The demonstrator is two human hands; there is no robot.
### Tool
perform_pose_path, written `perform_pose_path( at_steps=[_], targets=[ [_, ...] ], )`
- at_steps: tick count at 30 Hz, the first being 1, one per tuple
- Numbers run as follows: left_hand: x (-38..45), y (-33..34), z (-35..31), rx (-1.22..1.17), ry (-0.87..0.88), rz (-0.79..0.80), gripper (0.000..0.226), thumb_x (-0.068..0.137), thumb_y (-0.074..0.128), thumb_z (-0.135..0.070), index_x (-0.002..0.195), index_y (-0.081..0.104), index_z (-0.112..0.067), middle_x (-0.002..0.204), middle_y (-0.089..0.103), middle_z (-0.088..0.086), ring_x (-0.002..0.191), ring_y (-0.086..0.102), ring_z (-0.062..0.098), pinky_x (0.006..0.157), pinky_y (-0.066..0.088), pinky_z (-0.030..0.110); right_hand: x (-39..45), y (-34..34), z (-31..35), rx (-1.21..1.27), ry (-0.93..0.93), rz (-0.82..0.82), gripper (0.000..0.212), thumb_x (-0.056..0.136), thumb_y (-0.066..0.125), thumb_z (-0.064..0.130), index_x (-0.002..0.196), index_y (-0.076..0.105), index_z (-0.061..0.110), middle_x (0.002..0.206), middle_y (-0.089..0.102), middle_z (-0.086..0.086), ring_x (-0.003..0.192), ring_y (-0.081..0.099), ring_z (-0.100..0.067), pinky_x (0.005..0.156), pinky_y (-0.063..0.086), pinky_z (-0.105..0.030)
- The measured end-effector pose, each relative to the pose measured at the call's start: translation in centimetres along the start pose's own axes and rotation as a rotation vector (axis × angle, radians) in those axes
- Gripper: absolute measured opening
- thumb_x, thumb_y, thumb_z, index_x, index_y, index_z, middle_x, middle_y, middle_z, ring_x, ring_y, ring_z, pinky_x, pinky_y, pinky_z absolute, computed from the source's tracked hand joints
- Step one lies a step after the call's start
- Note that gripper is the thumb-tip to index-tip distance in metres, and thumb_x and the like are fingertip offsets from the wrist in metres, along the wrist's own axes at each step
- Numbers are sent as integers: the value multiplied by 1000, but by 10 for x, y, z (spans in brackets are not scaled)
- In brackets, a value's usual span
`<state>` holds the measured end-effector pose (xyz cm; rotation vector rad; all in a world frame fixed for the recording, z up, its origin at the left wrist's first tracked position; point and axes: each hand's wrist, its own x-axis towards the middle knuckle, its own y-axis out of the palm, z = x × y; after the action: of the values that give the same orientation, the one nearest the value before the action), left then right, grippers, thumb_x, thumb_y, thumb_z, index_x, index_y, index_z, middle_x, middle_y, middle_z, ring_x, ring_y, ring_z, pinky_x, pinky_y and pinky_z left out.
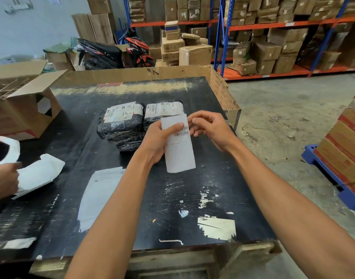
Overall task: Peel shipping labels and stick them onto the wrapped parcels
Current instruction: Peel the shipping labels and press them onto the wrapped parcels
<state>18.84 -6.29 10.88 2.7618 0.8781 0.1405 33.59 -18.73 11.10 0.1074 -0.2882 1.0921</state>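
Note:
Above the black table (192, 188) I hold a white shipping label (178, 150) with a barcode near its top. My left hand (158, 139) grips its left edge, thumb pressed on the front. My right hand (208, 127) pinches the label's upper right corner. Just behind the label lie two black-wrapped parcels (122, 125), side by side, the right one (162, 111) partly hidden by the label; each carries a white label on its top. The left parcel rests on a stack of more dark parcels.
Another person's hand (3, 180) at the left edge holds white backing sheets (39, 174). A white sheet (98, 194) lies flat on the table near me. An open cardboard box (21, 109) stands at left. Shelves of cartons and a motorbike (112, 53) fill the background.

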Motion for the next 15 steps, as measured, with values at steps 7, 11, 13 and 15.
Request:
perform_pose_path(
  at_steps=[7,11,13,15],
  targets=[
    [-4,-3,-3,173,14,-33,17,87,76,-11,103,72,-8,94,76,10,80,71,21,72,60,36,0,0,-2,-29,4,-11,11,98,63,4,104,71,-1,87,75,-15,70,71,-22,64,57,-24],
    [-3,-6,-3,265,34,-43,11,85,78,-12,93,72,-12,86,75,5,74,70,17,66,57,32,1,-2,-4,-98,8,-22,14,97,66,9,107,73,2,87,76,-12,68,69,-21,61,55,-25],
    [-3,-6,-2,321,46,-48,12,84,80,-14,92,71,-13,83,74,3,72,69,16,66,56,31,1,-3,-3,-175,-2,-10,13,95,71,16,104,75,7,85,76,-6,68,66,-19,60,52,-26],
    [-2,-5,-1,383,59,-45,14,82,81,-16,92,71,-13,84,74,6,74,69,18,68,56,35,2,-2,-4,-252,-12,-5,11,93,73,19,99,74,10,79,73,0,68,65,-16,61,51,-26]
  ],
)
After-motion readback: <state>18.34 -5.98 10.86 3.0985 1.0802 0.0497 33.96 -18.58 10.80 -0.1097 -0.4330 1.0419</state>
